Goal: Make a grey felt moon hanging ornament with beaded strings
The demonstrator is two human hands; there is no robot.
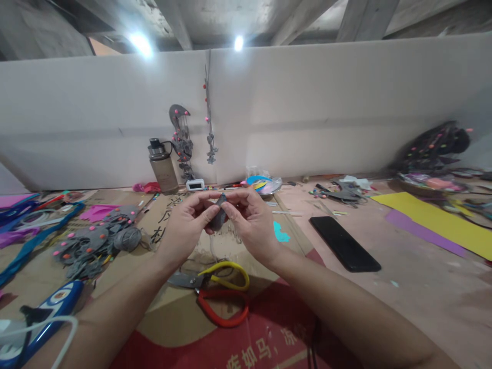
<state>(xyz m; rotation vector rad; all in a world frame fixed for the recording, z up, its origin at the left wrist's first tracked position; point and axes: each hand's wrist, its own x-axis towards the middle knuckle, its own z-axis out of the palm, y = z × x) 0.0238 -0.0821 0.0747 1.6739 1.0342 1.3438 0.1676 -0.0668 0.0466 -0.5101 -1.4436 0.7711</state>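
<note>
A small dark grey piece (218,220), looking like felt or foam, is pinched between both thumbs and fingers above the cardboard. My left hand (195,216) grips it from the left, fingers closed. From the right, my right hand (249,219) holds it too, thumb tip close to the other thumb. A thin grey thread seems to hang below the piece. Under my hands lie scissors (203,281) with one yellow and one red handle, blades pointing left. The far side of the grey piece is hidden by my fingers.
A black phone (344,243) lies to the right, beside yellow sheet material (434,218). Grey cut-outs with coloured beads (90,241) and a yarn ball (128,239) sit left. A bottle (164,169) stands against the white panel (288,102). A blue tool (57,312) lies front left.
</note>
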